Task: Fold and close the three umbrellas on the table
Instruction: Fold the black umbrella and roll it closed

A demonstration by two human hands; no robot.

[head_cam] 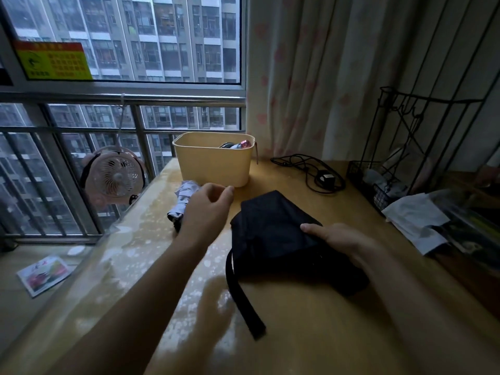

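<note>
Left hand [208, 204] hovers with fingers loosely curled and holding nothing, directly over the near end of a pale patterned umbrella [184, 192]. That umbrella lies bundled on the worktop [297, 336] close to its left edge. Its long axis runs away from the person toward the far edge, and its far end lies close to a cream basket [213, 163]. It sits just beyond and below the left fingers, so the left hand is plainly the nearer one for picking it up.

Right hand [336, 240] rests on a black umbrella [270, 228] in the middle of the worktop. The thumb lies across the top of the fabric and the fingers are hidden behind it, so it appears to be gripping it. The black umbrella lies collapsed on a diagonal, from far left to near right. Its closing strap [244, 301] trails loose toward the near edge, so it seems not yet fastened.

Two umbrellas are clearly on the worktop. Something pink and dark pokes out of the one basket and may be the third, though this is unclear.

Further out are one black cable with an adapter [311, 169] near the far edge, one wire rack [405, 147] and crumpled paper [414, 217] at the right edge. One small fan [115, 175] hangs beyond the left edge.
</note>
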